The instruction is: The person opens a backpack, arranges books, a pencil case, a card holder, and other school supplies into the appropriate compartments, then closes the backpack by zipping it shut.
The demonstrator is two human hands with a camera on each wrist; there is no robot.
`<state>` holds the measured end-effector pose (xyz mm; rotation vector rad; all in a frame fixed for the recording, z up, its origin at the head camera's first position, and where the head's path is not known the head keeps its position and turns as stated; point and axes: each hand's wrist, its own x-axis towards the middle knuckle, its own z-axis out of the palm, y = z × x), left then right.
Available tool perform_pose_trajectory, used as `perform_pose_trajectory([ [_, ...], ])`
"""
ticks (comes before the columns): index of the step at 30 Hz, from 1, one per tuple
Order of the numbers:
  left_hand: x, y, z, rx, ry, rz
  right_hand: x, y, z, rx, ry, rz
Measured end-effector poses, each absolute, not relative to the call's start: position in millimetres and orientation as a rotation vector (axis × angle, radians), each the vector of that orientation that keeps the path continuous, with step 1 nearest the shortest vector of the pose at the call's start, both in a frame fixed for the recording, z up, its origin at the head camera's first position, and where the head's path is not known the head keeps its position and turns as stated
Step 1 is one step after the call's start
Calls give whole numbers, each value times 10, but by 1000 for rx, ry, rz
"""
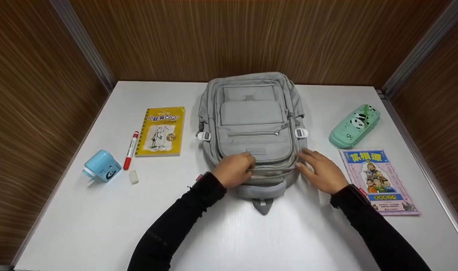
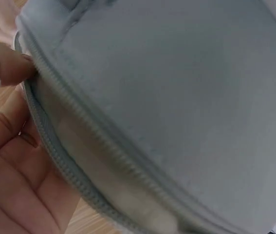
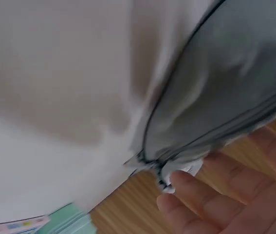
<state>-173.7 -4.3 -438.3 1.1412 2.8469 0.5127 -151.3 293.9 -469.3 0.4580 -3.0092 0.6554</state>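
Grey backpack [image 1: 251, 113] roughly 1 o'clock from left hand [image 1: 233, 171], 10 from right hand [image 1: 322, 172], long axis 12-to-6. Left's nearer middle, pinching zip edge [image 2: 72, 175]; right's just got loosely spread fingers at side, holding nothing.

The person wears a black left sleeve [image 1: 165, 229] and a matching right sleeve [image 1: 388, 230], both long and slightly wrinkled. A dark band [image 1: 209, 185] with a small red detail [image 1: 362, 192] circles each wrist; the left hand [image 1: 233, 170] and right hand [image 1: 322, 172] are bare.
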Motion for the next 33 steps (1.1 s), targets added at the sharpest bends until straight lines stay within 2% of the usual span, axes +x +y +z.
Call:
perform_pose_trajectory([
  [17, -1854, -116, -4077, 1161, 3140, 791, -1377, 4018, -4702, -150, -3171, 565],
  [25, -1945, -85, -3842, 1143, 3333, 715, -1273, 4577, -4606, -318, -3289, 579],
  [33, -2058, -79, -3660, 1113, 3562, 636, -1135, 4887, -4543, -509, -3404, 620],
])
